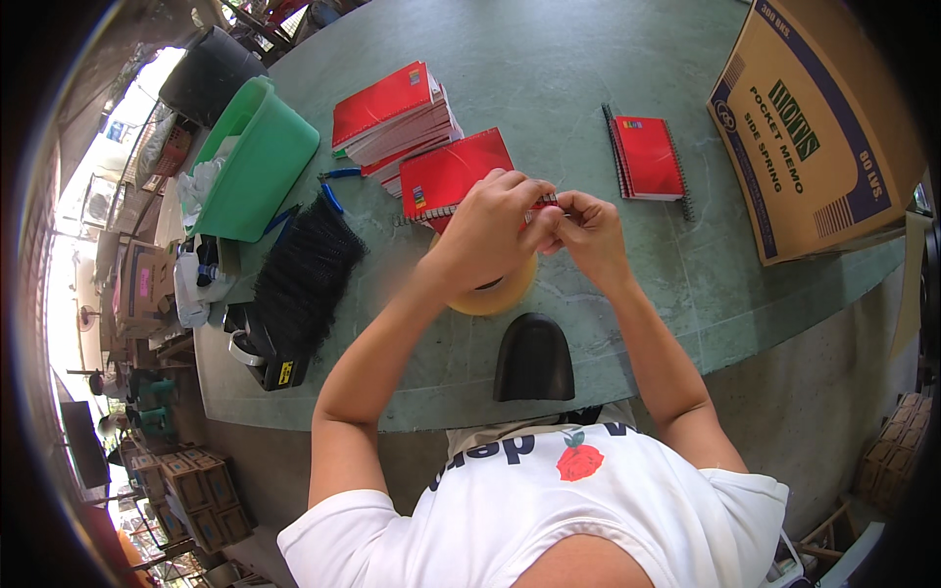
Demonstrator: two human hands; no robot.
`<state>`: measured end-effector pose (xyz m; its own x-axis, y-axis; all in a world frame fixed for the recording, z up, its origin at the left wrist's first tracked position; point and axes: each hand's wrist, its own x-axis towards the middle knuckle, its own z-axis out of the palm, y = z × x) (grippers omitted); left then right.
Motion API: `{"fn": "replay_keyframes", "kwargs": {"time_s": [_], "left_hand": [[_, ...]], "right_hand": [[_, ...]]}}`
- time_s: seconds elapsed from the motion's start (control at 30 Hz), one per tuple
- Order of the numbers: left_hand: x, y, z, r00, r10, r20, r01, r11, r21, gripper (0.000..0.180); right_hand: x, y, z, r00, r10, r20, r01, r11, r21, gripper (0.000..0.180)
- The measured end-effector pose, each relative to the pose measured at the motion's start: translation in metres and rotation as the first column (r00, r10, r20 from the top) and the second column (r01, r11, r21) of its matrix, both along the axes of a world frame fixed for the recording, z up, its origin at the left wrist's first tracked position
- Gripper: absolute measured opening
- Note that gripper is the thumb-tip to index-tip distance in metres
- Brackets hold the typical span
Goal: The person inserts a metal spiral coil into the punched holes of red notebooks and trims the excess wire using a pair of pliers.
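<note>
A red notebook lies tilted near the middle of the table, a spiral coil running along its near edge. My left hand is closed over the notebook's right end and near edge, thumb and fingers pinched together. At that same corner my right hand pinches the end of the coil with its fingertips; the tip itself is hidden. Beneath my left hand sits a roll of yellowish tape, partly covered. Behind the notebook stands a stack of red notebooks with white page edges.
Coil-bound red notebooks lie to the right, before a large cardboard box. At left are a green bin, a heap of black coils, blue-handled pliers and a black tape dispenser. A rounded black object sits near the front edge.
</note>
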<state>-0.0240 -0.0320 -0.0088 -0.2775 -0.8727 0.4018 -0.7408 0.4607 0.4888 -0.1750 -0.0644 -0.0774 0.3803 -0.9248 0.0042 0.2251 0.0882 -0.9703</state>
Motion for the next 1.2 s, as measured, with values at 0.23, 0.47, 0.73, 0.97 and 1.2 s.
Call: {"fn": "replay_keyframes", "kwargs": {"time_s": [0.23,0.47,0.73,0.97,1.2], "left_hand": [[-0.01,0.003,0.002,1.0,0.024,-0.02,-0.023,1.0,0.008,0.01],[-0.01,-0.001,0.004,0.999,0.05,-0.016,-0.046,0.984,0.173,0.019],[0.043,0.038,0.018,0.978,0.194,0.074,-0.195,0.981,0.016,0.03],[0.044,0.056,0.001,0.985,0.138,0.106,-0.144,0.988,0.05,0.028],[0.044,0.064,-0.002,0.986,0.114,0.119,-0.126,0.987,0.099,0.025]], "right_hand": [[0.001,0.006,-0.004,0.995,-0.081,-0.051,0.071,0.981,-0.182,0.012],[-0.004,0.005,-0.008,0.963,-0.172,-0.206,0.097,0.939,-0.33,0.015],[-0.098,-0.054,0.053,0.666,-0.727,-0.169,0.212,0.401,-0.891,0.016],[-0.135,-0.077,-0.059,0.529,-0.712,-0.463,-0.244,0.395,-0.886,0.02],[-0.122,-0.068,-0.049,0.46,-0.739,-0.492,-0.244,0.428,-0.87,0.019]]}}
